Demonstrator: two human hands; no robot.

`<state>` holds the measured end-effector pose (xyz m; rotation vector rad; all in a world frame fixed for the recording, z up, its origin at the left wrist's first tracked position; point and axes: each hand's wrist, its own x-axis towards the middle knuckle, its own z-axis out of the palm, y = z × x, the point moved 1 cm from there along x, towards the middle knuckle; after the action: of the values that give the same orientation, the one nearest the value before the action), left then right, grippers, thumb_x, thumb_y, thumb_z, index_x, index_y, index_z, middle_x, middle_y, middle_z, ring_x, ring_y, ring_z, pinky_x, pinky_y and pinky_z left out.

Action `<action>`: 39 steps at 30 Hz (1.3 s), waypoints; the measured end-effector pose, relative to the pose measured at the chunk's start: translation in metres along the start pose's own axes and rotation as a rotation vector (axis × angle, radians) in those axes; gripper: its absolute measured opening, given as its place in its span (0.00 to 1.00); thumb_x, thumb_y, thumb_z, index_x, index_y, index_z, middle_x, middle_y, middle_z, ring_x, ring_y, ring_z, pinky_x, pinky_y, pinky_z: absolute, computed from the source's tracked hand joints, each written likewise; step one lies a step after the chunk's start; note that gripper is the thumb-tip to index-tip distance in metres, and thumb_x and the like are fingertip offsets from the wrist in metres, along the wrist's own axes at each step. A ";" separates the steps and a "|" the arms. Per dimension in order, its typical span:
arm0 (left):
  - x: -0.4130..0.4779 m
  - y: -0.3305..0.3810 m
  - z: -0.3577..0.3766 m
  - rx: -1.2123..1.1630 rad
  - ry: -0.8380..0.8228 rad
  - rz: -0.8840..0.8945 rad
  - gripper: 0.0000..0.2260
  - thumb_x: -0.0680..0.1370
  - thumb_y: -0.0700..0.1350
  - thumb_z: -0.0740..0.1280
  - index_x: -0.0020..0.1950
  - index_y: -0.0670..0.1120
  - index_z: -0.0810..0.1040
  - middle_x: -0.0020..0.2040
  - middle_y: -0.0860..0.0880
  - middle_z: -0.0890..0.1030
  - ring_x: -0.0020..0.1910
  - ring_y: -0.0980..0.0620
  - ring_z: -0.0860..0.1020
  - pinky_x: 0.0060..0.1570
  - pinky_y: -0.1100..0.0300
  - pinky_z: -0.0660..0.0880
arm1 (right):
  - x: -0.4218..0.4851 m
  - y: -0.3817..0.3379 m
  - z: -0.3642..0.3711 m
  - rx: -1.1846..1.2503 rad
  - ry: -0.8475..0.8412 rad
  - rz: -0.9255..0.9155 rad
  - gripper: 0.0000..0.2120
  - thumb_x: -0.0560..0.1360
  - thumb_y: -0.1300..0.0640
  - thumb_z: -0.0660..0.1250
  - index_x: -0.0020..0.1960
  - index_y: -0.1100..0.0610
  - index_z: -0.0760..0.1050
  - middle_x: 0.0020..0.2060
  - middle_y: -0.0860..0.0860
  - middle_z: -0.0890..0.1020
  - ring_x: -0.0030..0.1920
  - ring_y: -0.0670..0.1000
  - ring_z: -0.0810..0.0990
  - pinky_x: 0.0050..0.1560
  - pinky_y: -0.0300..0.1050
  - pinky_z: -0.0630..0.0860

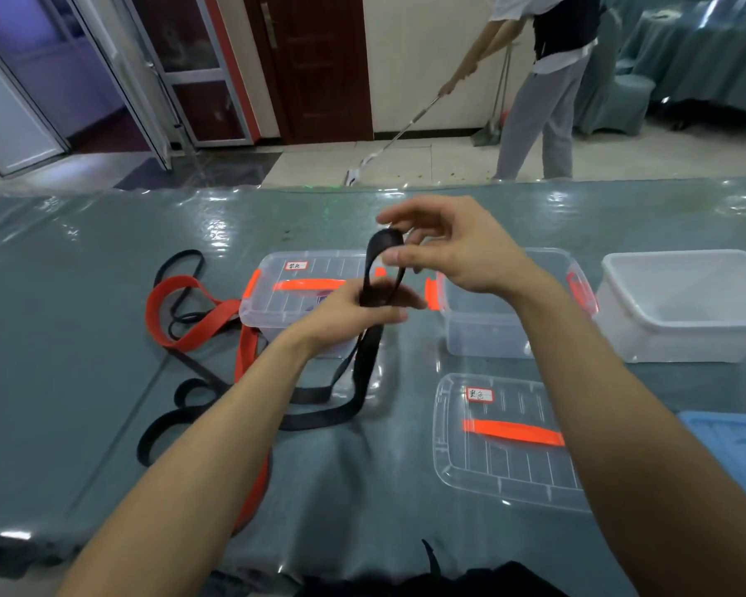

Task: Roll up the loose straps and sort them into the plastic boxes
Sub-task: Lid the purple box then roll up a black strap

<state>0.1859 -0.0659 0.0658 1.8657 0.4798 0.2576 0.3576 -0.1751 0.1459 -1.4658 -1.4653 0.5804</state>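
Head view: left hand (354, 310) raised above the surface (82, 338), grip closed on the black strap (369, 364) at its loop's base; right hand (457, 256) pinches the loop's top. The strap's tail lies on the surface.

Your head view is medium bright, with soft, even indoor light from overhead. There's heavy glare on the glossy table cover (104, 338): white hot spots along the far edge and one at the near left corner. You get a purple-blue cast in the glass doorway (39, 79). Shadows under your arms are faint. The wide-angle bend is obvious: the table's far edge bows and the door frames lean. The fingertips of your right hand (448, 252) are smeared by motion, and your left hand (349, 312) is slightly soft. The black strap (369, 355) reads almost as a silhouette. The person sweeping (548, 79) is soft. Small glints show on the clear lid (504, 445).
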 end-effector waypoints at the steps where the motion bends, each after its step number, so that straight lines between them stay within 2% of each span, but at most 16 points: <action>1: 0.002 0.007 -0.004 -0.003 0.016 0.018 0.12 0.83 0.33 0.71 0.66 0.35 0.82 0.62 0.42 0.88 0.67 0.45 0.84 0.70 0.58 0.77 | 0.002 -0.003 -0.006 0.038 0.041 -0.023 0.19 0.75 0.61 0.81 0.65 0.57 0.83 0.56 0.59 0.84 0.43 0.50 0.80 0.46 0.46 0.83; 3: 0.004 0.019 -0.012 -0.053 0.047 0.027 0.08 0.84 0.34 0.70 0.62 0.31 0.81 0.49 0.43 0.88 0.52 0.41 0.88 0.65 0.51 0.80 | 0.006 -0.006 -0.016 0.037 0.113 -0.040 0.18 0.77 0.59 0.79 0.65 0.57 0.82 0.52 0.55 0.84 0.42 0.50 0.79 0.42 0.44 0.82; 5: 0.007 0.030 -0.021 -0.027 0.100 0.041 0.08 0.84 0.38 0.72 0.59 0.33 0.81 0.39 0.43 0.80 0.40 0.43 0.81 0.54 0.43 0.80 | 0.009 -0.006 -0.023 -0.007 0.166 -0.036 0.16 0.79 0.58 0.77 0.65 0.57 0.82 0.50 0.50 0.82 0.40 0.50 0.79 0.42 0.46 0.81; 7: 0.010 0.037 -0.037 0.053 0.147 0.063 0.10 0.81 0.43 0.77 0.58 0.39 0.83 0.38 0.45 0.76 0.39 0.46 0.76 0.45 0.49 0.75 | 0.014 -0.008 -0.029 0.014 0.201 -0.048 0.16 0.80 0.60 0.75 0.67 0.58 0.80 0.49 0.52 0.81 0.41 0.53 0.82 0.45 0.50 0.84; 9: 0.011 0.041 -0.054 0.118 0.117 0.079 0.11 0.78 0.45 0.81 0.55 0.45 0.83 0.40 0.48 0.77 0.41 0.49 0.77 0.44 0.58 0.76 | 0.022 -0.014 -0.035 0.104 0.230 -0.063 0.17 0.81 0.63 0.73 0.69 0.61 0.78 0.51 0.60 0.80 0.44 0.57 0.85 0.49 0.53 0.86; 11: 0.010 0.032 -0.066 0.222 0.045 0.033 0.10 0.79 0.46 0.80 0.54 0.44 0.81 0.41 0.44 0.78 0.42 0.47 0.84 0.47 0.54 0.81 | 0.032 -0.021 -0.040 0.182 0.242 -0.083 0.17 0.82 0.66 0.71 0.71 0.63 0.77 0.55 0.67 0.79 0.48 0.59 0.85 0.51 0.51 0.87; 14: 0.000 0.007 -0.082 0.296 0.104 -0.076 0.22 0.79 0.58 0.78 0.51 0.39 0.79 0.40 0.42 0.83 0.43 0.44 0.87 0.52 0.46 0.83 | 0.044 -0.026 -0.035 0.290 0.228 -0.089 0.18 0.83 0.69 0.68 0.72 0.65 0.76 0.55 0.64 0.80 0.51 0.58 0.84 0.51 0.47 0.86; 17: -0.017 0.000 -0.110 0.238 0.414 0.018 0.25 0.73 0.68 0.78 0.47 0.47 0.80 0.34 0.53 0.76 0.32 0.53 0.76 0.38 0.58 0.74 | 0.041 -0.011 -0.017 0.390 0.235 -0.002 0.17 0.83 0.71 0.65 0.72 0.65 0.77 0.54 0.59 0.81 0.51 0.55 0.83 0.54 0.48 0.87; 20: -0.039 0.011 -0.134 0.180 0.535 0.097 0.21 0.74 0.71 0.75 0.50 0.55 0.84 0.34 0.61 0.78 0.31 0.63 0.73 0.34 0.70 0.69 | 0.031 0.015 0.006 0.492 0.161 0.138 0.15 0.82 0.71 0.68 0.68 0.65 0.80 0.51 0.58 0.81 0.49 0.59 0.84 0.55 0.54 0.87; 22: -0.049 0.010 -0.140 0.299 0.532 0.078 0.25 0.76 0.75 0.71 0.54 0.55 0.86 0.36 0.59 0.79 0.34 0.62 0.75 0.39 0.66 0.71 | 0.022 0.031 0.023 0.555 0.108 0.225 0.13 0.79 0.63 0.74 0.62 0.67 0.81 0.50 0.62 0.83 0.48 0.62 0.86 0.52 0.55 0.88; 25: -0.061 -0.004 -0.138 0.389 0.403 0.016 0.20 0.76 0.68 0.75 0.55 0.54 0.86 0.40 0.54 0.83 0.40 0.57 0.79 0.44 0.59 0.73 | 0.011 0.052 0.048 0.643 0.124 0.373 0.20 0.75 0.53 0.78 0.50 0.71 0.79 0.47 0.63 0.80 0.45 0.62 0.85 0.46 0.52 0.87; 28: -0.071 -0.016 -0.138 0.489 0.263 -0.043 0.13 0.75 0.65 0.77 0.49 0.57 0.85 0.34 0.59 0.78 0.33 0.60 0.75 0.36 0.66 0.70 | -0.001 0.067 0.062 0.667 0.120 0.532 0.10 0.74 0.64 0.80 0.46 0.64 0.79 0.48 0.66 0.82 0.44 0.62 0.87 0.44 0.52 0.87; 32: -0.076 -0.045 -0.129 0.807 0.000 -0.234 0.09 0.78 0.58 0.76 0.45 0.55 0.81 0.41 0.53 0.82 0.43 0.51 0.81 0.45 0.54 0.76 | 0.000 0.066 0.069 0.588 0.165 0.557 0.15 0.71 0.70 0.81 0.54 0.65 0.80 0.45 0.66 0.85 0.42 0.61 0.89 0.41 0.52 0.87; 34: -0.079 -0.060 -0.111 0.718 -0.077 -0.281 0.05 0.76 0.52 0.75 0.47 0.57 0.79 0.44 0.55 0.83 0.47 0.50 0.83 0.48 0.55 0.77 | 0.005 0.053 0.078 0.510 0.128 0.523 0.13 0.70 0.70 0.82 0.52 0.64 0.82 0.43 0.64 0.88 0.42 0.60 0.89 0.40 0.52 0.87; 36: -0.079 -0.065 -0.088 0.459 -0.086 -0.228 0.13 0.76 0.51 0.77 0.59 0.59 0.80 0.54 0.57 0.86 0.57 0.56 0.84 0.60 0.60 0.77 | 0.008 0.040 0.085 0.459 0.080 0.493 0.11 0.71 0.68 0.82 0.50 0.63 0.83 0.41 0.61 0.88 0.41 0.60 0.89 0.43 0.56 0.88; 39: -0.070 -0.061 -0.058 0.048 0.008 -0.016 0.25 0.80 0.44 0.77 0.76 0.46 0.75 0.70 0.50 0.83 0.73 0.53 0.79 0.75 0.57 0.72 | 0.011 0.023 0.091 0.347 0.061 0.463 0.07 0.74 0.66 0.80 0.48 0.60 0.84 0.40 0.60 0.87 0.40 0.57 0.89 0.43 0.55 0.87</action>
<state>0.0883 -0.0307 0.0321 1.9076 0.5102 0.2444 0.2932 -0.1353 0.0893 -1.5267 -0.9160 1.0069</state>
